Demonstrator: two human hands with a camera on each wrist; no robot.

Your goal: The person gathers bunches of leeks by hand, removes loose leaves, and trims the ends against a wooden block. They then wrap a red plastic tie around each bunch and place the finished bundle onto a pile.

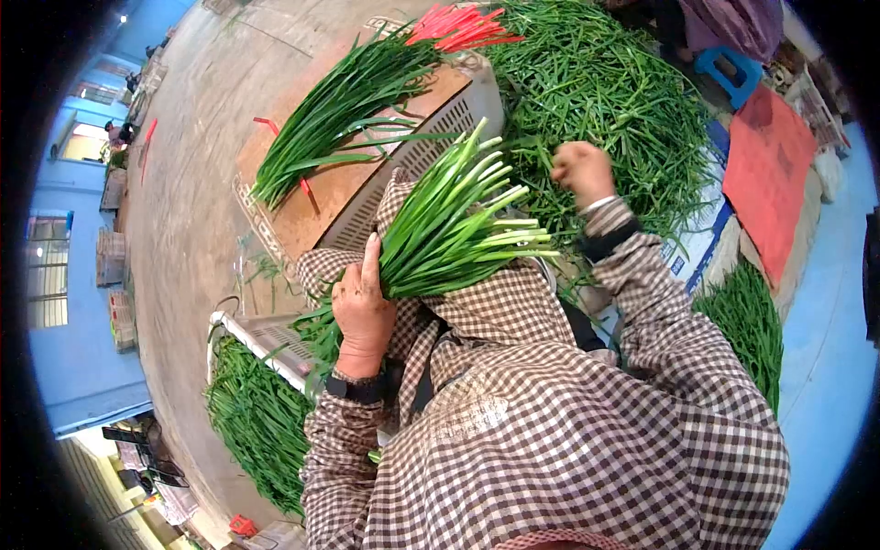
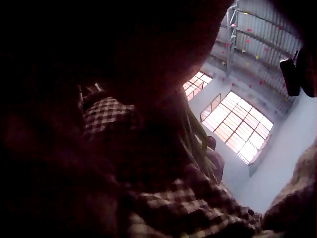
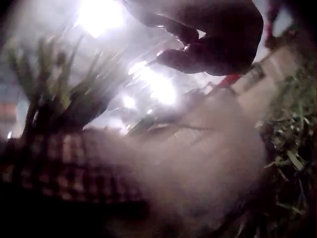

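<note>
My left hand (image 1: 363,298) grips a bunch of garlic chives (image 1: 449,229) over the checked lap, its index finger laid straight along the stalks. The pale stem ends fan out to the right and the leaf ends hang down past the wrist. In the left wrist view the hand is mostly dark shadow. My right hand (image 1: 583,172) is raised beside the big heap of chives (image 1: 596,101), apart from the bunch. Its fingers are curled, thumb and fingertips close together in the right wrist view (image 3: 198,49), where nothing shows clearly between them.
Ahead, a crate (image 1: 412,174) topped with a brown board bears another chive bunch (image 1: 348,110) and red strips (image 1: 463,27). A crate (image 1: 266,344) and more chives (image 1: 252,417) are at the left. Beyond the right arm lie a red sheet (image 1: 768,174) and a blue stool (image 1: 731,73).
</note>
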